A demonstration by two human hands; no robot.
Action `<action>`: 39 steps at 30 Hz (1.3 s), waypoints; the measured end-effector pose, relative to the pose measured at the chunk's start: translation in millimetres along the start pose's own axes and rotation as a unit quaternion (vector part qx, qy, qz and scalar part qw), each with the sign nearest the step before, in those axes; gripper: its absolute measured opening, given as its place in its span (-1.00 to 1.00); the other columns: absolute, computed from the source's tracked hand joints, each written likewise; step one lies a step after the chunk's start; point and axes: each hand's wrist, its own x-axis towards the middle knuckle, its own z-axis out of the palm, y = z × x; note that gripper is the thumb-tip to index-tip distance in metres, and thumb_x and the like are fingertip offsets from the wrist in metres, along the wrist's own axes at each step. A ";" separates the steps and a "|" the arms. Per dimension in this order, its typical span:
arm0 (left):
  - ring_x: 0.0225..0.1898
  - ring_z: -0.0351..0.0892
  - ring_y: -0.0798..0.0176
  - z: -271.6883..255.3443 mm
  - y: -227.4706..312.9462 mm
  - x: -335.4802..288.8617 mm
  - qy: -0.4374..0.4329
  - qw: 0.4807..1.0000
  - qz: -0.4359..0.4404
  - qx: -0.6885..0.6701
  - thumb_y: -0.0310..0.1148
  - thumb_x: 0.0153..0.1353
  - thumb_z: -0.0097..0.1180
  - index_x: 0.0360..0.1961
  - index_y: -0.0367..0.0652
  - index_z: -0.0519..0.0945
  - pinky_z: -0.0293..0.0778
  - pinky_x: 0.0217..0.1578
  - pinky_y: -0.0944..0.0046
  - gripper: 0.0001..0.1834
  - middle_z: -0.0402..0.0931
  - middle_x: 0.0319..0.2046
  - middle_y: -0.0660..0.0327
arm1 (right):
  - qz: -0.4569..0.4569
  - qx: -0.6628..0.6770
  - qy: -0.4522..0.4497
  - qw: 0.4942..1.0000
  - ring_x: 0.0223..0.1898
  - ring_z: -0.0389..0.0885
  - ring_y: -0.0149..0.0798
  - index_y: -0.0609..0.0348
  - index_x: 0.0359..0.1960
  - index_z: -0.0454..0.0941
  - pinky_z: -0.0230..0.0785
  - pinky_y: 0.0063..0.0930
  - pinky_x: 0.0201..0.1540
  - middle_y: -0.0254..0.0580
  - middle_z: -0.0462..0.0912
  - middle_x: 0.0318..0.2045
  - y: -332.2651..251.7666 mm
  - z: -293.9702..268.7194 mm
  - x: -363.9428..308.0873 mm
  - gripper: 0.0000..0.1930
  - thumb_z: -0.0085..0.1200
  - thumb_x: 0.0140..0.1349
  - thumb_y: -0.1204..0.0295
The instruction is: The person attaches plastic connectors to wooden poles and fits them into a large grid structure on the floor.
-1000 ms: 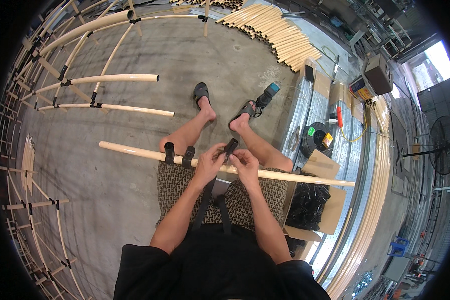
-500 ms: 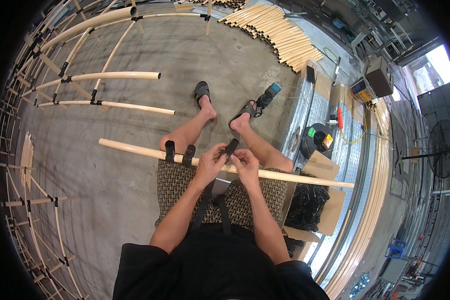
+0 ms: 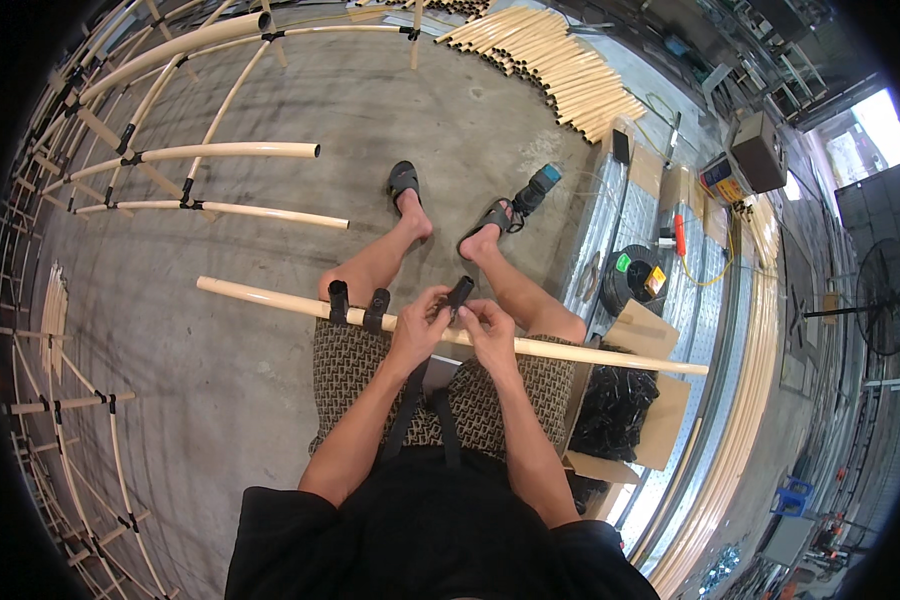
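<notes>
Across my thighs lies a long cream-coloured pipe. Two black pipe joints, one farther left and another beside it, sit on the pipe left of my hands. A third black pipe joint is held at the pipe between both hands, its tubular end pointing up and away. My left hand is closed around this joint's left side. With bent fingers, my right hand grips its right side. The fingers hide the joint's lower part, so how it fits round the pipe is unclear.
An open cardboard box of black joints stands right of my leg. A cordless power tool lies by my right foot. Assembled pipe frames stand at left; a pile of cut pipes lies ahead, and a black spool at right.
Both hands remain at the same black joint, with only a very slight shift of the fingers and joint to the left. Everything else looks the same.
</notes>
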 end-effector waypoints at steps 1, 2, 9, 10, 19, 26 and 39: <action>-0.13 0.71 0.25 0.4 -0.7 -0.1 0.000 1.000 0.003 -0.004 -0.52 0.35 0.11 0.14 -0.30 0.52 0.61 -0.09 0.24 -0.66 0.70 -0.17 0.02 | -0.026 0.000 0.018 0.999 -0.31 0.61 -0.44 0.35 -0.24 0.60 0.47 -0.49 -0.20 -0.23 0.69 -0.39 0.5 1.3 -0.5 -0.84 0.26 0.34 0.46; -0.14 0.71 0.25 0.9 -0.2 0.1 0.001 1.000 0.006 -0.009 -0.52 0.35 0.11 0.14 -0.30 0.52 0.61 -0.10 0.24 -0.66 0.70 -0.18 0.03 | -0.027 0.000 0.010 1.000 -0.29 0.62 -0.44 0.34 -0.20 0.59 0.47 -0.49 -0.18 -0.22 0.69 -0.34 2.9 0.3 -0.6 -0.84 0.27 0.33 0.48; -0.16 0.72 0.25 -2.1 13.1 -1.1 -0.035 0.999 -0.012 -0.007 -0.51 0.34 0.10 0.13 -0.31 0.57 0.62 -0.11 0.25 -0.66 0.72 -0.21 0.04 | 0.109 0.140 -0.040 0.983 -0.24 0.66 -0.40 0.30 0.15 0.50 0.51 -0.54 -0.19 -0.15 0.65 -0.07 -21.8 -21.0 10.4 -0.57 0.32 0.28 0.50; -0.17 0.73 0.25 -3.1 10.8 -1.3 -0.031 0.999 0.006 0.007 -0.51 0.33 0.10 0.13 -0.31 0.57 0.62 -0.12 0.25 -0.66 0.72 -0.21 0.04 | 0.155 0.151 -0.055 0.975 -0.24 0.67 -0.39 0.30 0.20 0.48 0.51 -0.56 -0.21 -0.13 0.64 -0.04 -26.1 -25.9 14.5 -0.52 0.33 0.27 0.50; -0.31 0.74 0.22 4.0 -0.9 2.0 0.026 0.999 -0.004 0.037 -0.51 0.33 0.08 0.04 -0.38 0.65 0.60 -0.24 0.23 -0.70 0.72 -0.31 -0.09 | -0.028 0.007 -0.003 1.000 -0.22 0.67 -0.41 0.40 0.03 0.55 0.55 -0.52 -0.13 -0.16 0.72 -0.21 -29.0 -6.2 7.8 -0.61 0.38 0.21 0.52; -0.45 0.72 0.13 6.9 -3.2 13.4 0.021 0.974 -0.023 0.223 -0.57 0.26 0.04 -0.02 -0.41 0.67 0.54 -0.35 0.18 -0.70 0.65 -0.50 -0.08 | -0.106 -0.135 0.087 0.981 -0.24 0.63 -0.19 0.30 0.03 0.53 0.52 -0.34 -0.09 -0.07 0.65 -0.24 -38.6 9.5 -13.3 -0.53 0.44 0.11 0.45; -0.39 0.77 0.17 11.0 -0.5 10.7 0.063 0.990 -0.059 0.111 -0.59 0.28 0.06 -0.03 -0.36 0.69 0.58 -0.32 0.21 -0.72 0.73 -0.41 -0.02 | -0.130 -0.163 0.089 0.974 -0.12 0.72 -0.06 0.35 0.02 0.64 0.56 -0.29 -0.03 0.04 0.69 -0.11 -50.6 13.3 -10.6 -0.55 0.43 0.09 0.48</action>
